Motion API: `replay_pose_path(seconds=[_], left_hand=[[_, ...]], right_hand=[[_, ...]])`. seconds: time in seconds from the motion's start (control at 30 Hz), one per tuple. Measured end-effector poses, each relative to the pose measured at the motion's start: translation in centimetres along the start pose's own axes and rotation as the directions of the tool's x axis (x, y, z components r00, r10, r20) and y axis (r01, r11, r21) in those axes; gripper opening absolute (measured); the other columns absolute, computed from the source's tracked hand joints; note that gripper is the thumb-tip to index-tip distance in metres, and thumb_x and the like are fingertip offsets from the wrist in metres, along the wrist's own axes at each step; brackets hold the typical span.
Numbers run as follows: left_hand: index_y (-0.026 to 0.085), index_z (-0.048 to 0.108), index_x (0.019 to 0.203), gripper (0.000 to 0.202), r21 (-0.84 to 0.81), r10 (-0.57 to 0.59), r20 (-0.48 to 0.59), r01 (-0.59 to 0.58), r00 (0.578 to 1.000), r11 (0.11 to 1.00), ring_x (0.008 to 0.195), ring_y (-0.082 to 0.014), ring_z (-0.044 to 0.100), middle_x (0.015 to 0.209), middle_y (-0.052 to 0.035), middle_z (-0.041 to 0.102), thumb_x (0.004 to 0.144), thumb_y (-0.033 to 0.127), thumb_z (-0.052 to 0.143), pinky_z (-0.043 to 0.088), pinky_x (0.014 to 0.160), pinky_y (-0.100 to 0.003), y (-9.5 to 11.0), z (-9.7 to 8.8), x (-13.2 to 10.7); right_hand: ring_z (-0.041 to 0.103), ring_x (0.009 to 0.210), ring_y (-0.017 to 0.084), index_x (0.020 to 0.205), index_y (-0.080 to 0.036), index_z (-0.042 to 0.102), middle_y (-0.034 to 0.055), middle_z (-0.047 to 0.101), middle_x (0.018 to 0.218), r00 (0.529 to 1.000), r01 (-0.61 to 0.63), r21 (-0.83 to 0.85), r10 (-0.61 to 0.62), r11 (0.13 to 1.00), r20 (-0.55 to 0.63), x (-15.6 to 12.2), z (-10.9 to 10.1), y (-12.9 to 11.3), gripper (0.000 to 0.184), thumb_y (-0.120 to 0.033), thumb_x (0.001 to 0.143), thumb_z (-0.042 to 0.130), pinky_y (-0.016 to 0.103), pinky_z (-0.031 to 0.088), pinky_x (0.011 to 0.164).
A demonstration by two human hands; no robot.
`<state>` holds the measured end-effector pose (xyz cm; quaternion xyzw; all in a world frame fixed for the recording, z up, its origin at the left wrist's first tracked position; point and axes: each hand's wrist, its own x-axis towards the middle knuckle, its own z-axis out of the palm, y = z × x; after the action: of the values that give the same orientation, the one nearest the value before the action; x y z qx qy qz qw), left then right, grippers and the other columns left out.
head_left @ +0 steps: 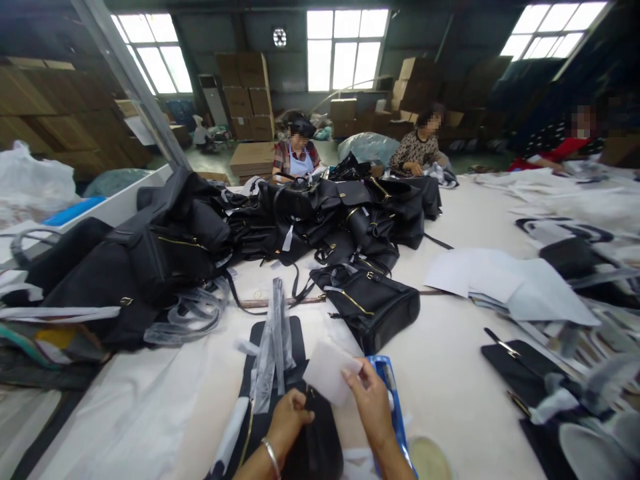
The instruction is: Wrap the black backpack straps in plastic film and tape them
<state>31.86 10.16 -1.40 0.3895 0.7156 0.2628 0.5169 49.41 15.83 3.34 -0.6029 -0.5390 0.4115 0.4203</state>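
Note:
My right hand (371, 397) pinches a small white square sheet (325, 375) between thumb and fingers. The sheet is raised over the right edge of a black bag (320, 440) lying flat in front of me. My left hand (287, 419), with a bracelet at the wrist, is closed low over the bag. What its fingers hold, if anything, is hidden. Plastic-wrapped straps (273, 360) lie across the bag's upper part, and a gold zipper (247, 433) runs along its left side. Beside my right forearm is a blue tray (399, 417), partly covered by the arm.
A finished-looking black backpack (377, 307) lies just beyond, before a large heap of black bags (320, 213). More bags (165, 267) lie at left. White sheets (500, 280) and black pieces (525, 367) lie right. Several people sit across the table (460, 373).

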Motion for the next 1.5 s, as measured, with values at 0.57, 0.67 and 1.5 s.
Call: replay_pose_path(seconds=[0.57, 0.67, 1.5], left_hand=[[0.026, 0.068, 0.100, 0.024, 0.127, 0.421, -0.209, -0.402, 0.883, 0.907, 0.132, -0.0272, 0.033, 0.140, -0.0051, 0.041, 0.082, 0.037, 0.056, 0.022, 0.112, -0.047, 5.2, -1.4, -3.4], [0.025, 0.069, 0.092, 0.021, 0.053, 0.365, -0.226, -0.363, 0.903, 0.930, 0.131, -0.0276, 0.036, 0.138, -0.0052, 0.045, 0.082, 0.037, 0.056, 0.021, 0.113, -0.047, 5.2, -1.2, -2.7], [0.018, 0.068, 0.109, 0.042, -0.591, 0.003, 0.075, 0.042, 0.997, 0.806, 0.103, -0.0258, 0.064, 0.110, -0.0099, 0.071, 0.076, 0.043, 0.066, 0.039, 0.102, -0.039, 6.7, -0.4, -2.6]], right_hand=[[0.064, 0.083, 0.021, 0.112, -0.021, 0.060, 0.0042, 0.069, 0.095, 0.742, -0.473, 0.496, 0.026, 0.728, 0.670, -0.8, 3.2, 0.5, 0.039, -0.041, 0.078, 0.062, 0.037, 0.047, 0.083], [0.063, 0.091, 0.023, 0.112, -0.020, 0.061, 0.0050, 0.069, 0.097, 0.738, -0.502, 0.519, 0.028, 0.692, 0.675, -1.0, 2.8, 0.1, 0.043, -0.043, 0.076, 0.064, 0.040, 0.045, 0.088], [0.044, 0.125, 0.024, 0.125, -0.025, 0.051, 0.0067, 0.054, 0.131, 0.935, -0.267, 0.400, 0.135, 0.877, 0.327, -3.2, 4.2, 2.0, 0.046, -0.046, 0.085, 0.052, 0.040, 0.032, 0.107]])
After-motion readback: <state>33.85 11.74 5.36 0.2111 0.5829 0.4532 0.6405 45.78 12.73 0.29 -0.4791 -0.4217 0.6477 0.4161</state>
